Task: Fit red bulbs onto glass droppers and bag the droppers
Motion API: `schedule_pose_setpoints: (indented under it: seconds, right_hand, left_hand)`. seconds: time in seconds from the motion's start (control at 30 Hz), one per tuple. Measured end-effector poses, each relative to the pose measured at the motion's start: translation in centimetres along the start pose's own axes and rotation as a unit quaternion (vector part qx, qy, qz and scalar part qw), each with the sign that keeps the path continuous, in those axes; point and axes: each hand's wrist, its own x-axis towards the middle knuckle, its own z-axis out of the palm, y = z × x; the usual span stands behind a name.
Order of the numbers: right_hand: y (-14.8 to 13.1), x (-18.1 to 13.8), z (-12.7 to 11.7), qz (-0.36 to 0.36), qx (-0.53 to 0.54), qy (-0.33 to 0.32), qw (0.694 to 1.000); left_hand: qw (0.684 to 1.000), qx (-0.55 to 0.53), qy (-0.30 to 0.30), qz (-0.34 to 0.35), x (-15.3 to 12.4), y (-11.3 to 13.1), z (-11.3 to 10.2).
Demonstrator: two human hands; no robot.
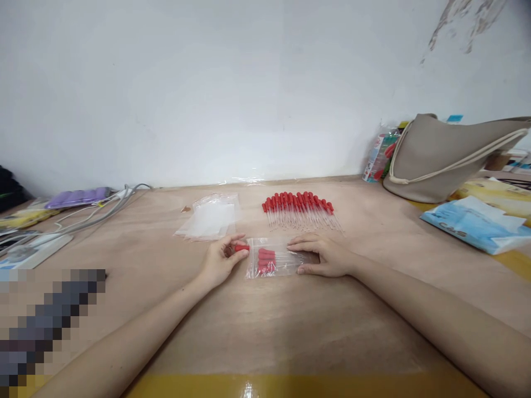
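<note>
My left hand [222,260] pinches a red-bulbed dropper [241,248] at the open left end of a small clear plastic bag [286,264]. Several red-bulbed droppers [266,260] lie inside the bag. My right hand [321,255] lies flat on the bag's right part, fingers stretched out, pressing it to the wooden table [290,326]. Just behind the bag, a row of several more red-bulbed droppers [299,209] lies on the table. A stack of empty clear bags [211,222] sits behind my left hand.
A beige tote bag [448,157] and a plastic bottle [378,155] stand at the back right by the wall. A blue packet [477,224] lies at the right. Grey cables [99,213], a purple item [78,197] and flat items lie at the left.
</note>
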Motion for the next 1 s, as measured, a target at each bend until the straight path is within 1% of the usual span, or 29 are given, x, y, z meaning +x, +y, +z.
schedule_pose_setpoints:
  seconds: [0.17,0.33,0.4,0.5,0.57,0.63,0.8,0.93,1.0]
  right_hand:
    - [0.1,0.0,0.0,-0.001,0.005,-0.004,1.000]
    - [0.3,0.0,0.1,-0.002,0.010,-0.002,1.000]
    - [0.3,0.0,0.0,-0.002,0.010,-0.003,1.000]
    - [0.2,-0.1,0.0,0.001,0.008,-0.007,1.000]
    - [0.2,-0.1,0.1,0.004,0.005,-0.007,1.000]
    - [0.2,-0.1,0.1,0.006,0.001,-0.003,1.000]
    - [0.2,-0.1,0.0,-0.001,-0.008,0.001,1.000]
    - [0.1,-0.1,-0.1,-0.008,-0.008,-0.003,1.000]
    - [0.2,-0.1,-0.1,-0.013,-0.010,-0.007,1.000]
  left_hand:
    - [0.999,0.029,0.001,0.013,0.4,-0.5,0.1]
    - [0.995,0.091,0.012,0.050,1.0,0.0,0.5]
    - [0.995,0.079,0.031,0.051,1.1,0.2,0.7]
    - [0.998,0.028,0.052,0.031,1.0,0.1,1.0]
    - [0.999,0.026,0.039,0.022,0.9,-0.1,0.9]
    - [0.999,0.045,0.020,0.020,0.8,-0.3,0.7]
    - [0.996,0.080,0.007,0.032,0.7,0.0,-0.1]
    - [0.990,0.117,-0.035,0.066,0.6,0.5,-0.7]
    - [0.985,0.136,-0.042,0.094,0.7,0.6,-1.0]
